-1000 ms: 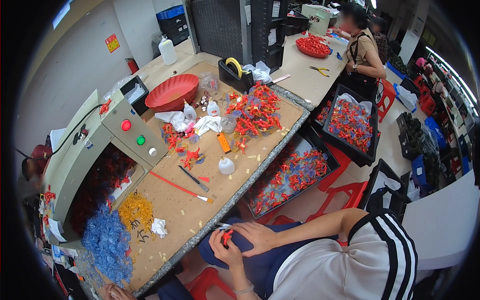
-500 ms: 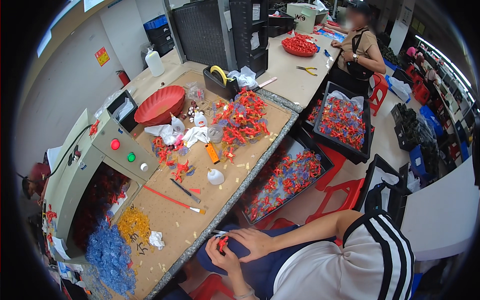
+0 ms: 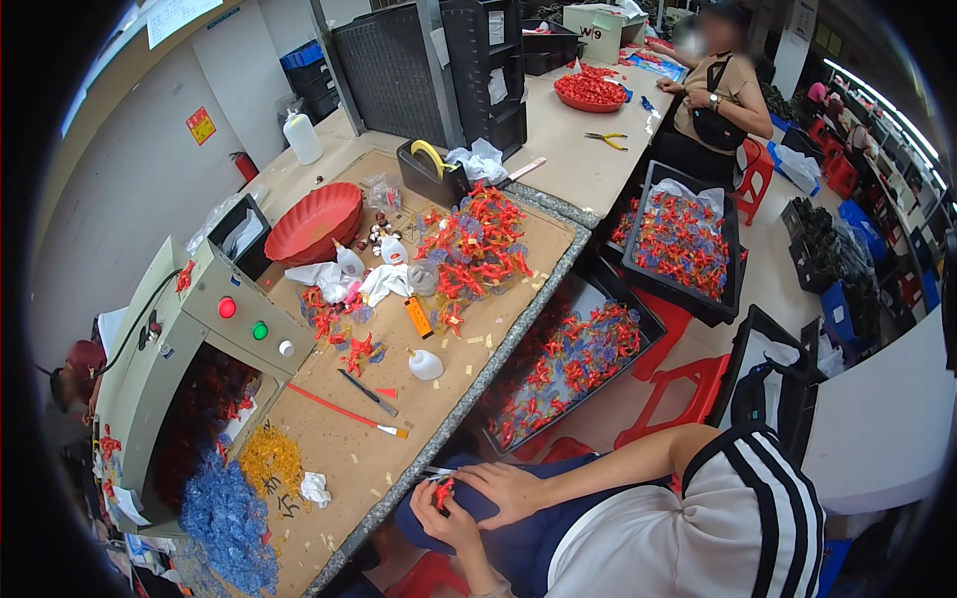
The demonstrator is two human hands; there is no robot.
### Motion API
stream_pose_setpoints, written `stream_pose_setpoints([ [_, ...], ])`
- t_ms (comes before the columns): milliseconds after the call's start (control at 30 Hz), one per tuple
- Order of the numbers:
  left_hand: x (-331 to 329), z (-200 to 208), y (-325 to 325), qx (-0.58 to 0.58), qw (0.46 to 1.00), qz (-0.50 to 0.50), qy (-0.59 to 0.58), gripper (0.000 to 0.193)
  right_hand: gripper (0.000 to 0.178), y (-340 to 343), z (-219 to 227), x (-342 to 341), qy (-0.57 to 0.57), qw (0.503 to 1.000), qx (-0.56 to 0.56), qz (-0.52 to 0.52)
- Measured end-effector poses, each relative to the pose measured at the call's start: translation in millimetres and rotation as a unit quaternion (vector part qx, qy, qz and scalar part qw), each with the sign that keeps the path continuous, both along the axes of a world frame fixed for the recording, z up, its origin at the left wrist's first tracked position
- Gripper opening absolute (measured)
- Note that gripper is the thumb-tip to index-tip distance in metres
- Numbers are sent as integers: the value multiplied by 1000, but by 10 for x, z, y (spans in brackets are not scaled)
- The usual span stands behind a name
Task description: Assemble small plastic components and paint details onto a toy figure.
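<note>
Above my lap, close to the workbench edge, both hands are together. My left hand (image 3: pixel 446 518) is closed around a small red plastic figure (image 3: pixel 444 492), part of which its fingers cover. My right hand (image 3: pixel 506 490) is pressed up beside it, fingers bent toward the figure. From its fingertips sticks out a thin silvery tool (image 3: pixel 436 470); its kind is too small to make out. Nearest on the bench (image 3: pixel 369 478) lie a brush with a red handle (image 3: pixel 344 410), a dark slim knife-like tool (image 3: pixel 367 393) and a white squeeze bottle (image 3: pixel 425 365).
Left stands a beige machine (image 3: pixel 189 319) with blue (image 3: pixel 229 528) and yellow plastic pieces (image 3: pixel 269 458) at its opening. Red-and-blue figures (image 3: pixel 478 239) are heaped farther back beside a red bowl (image 3: pixel 314 224). Black crates (image 3: pixel 653 329) of figures stand right. A co-worker (image 3: pixel 723 90) is behind.
The view has shifted slightly. My hands stay together on the red figure, with only small finger movement.
</note>
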State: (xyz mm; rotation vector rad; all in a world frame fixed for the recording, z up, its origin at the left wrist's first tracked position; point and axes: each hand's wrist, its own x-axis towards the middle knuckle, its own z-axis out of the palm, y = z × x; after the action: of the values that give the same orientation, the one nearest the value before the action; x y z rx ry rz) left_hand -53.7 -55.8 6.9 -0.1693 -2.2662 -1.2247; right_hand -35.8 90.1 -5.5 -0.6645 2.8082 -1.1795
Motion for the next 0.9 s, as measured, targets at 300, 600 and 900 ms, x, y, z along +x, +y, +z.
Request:
stream_pose_setpoints([
  [300,-5,41,23,1,1000,1,4,23,96,5,-23,-2,-3,1000,8,3],
  [600,7,41,-1,-4,1000,3,7,23,95,-10,17,3,-4,1000,12,2],
  [900,26,-22,-11,12,1000,5,7,21,93,-18,61,32,-17,1000,5,2],
])
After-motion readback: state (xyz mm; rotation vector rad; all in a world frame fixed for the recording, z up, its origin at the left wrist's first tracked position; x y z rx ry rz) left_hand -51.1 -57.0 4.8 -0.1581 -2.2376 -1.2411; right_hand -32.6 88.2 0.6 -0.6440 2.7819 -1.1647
